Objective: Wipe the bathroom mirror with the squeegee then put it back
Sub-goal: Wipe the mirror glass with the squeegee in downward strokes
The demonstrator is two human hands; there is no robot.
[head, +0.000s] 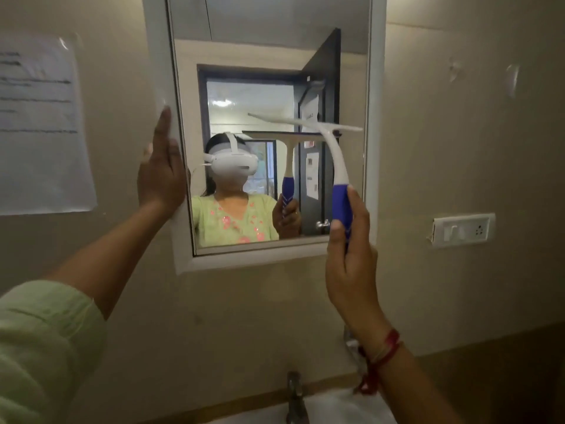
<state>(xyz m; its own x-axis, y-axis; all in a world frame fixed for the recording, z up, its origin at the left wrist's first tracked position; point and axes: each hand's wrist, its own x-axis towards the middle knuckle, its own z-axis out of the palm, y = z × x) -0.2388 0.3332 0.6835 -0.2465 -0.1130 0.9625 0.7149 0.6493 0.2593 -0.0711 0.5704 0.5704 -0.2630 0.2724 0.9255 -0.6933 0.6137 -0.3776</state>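
A white-framed bathroom mirror (373,87) hangs on the beige wall. My right hand (351,264) grips the blue handle of a white squeegee (331,154). Its blade lies roughly level across the right half of the glass, at about mid-height. My left hand (160,175) rests flat with straight fingers on the left edge of the mirror frame. The glass reflects a person in a headset and the squeegee.
A taped paper sheet (39,123) hangs on the wall at left. A white switch and socket plate (461,229) sits at right. Below are a metal tap (295,396) and the white basin (342,408). Two clear hooks (512,78) stick to the upper right wall.
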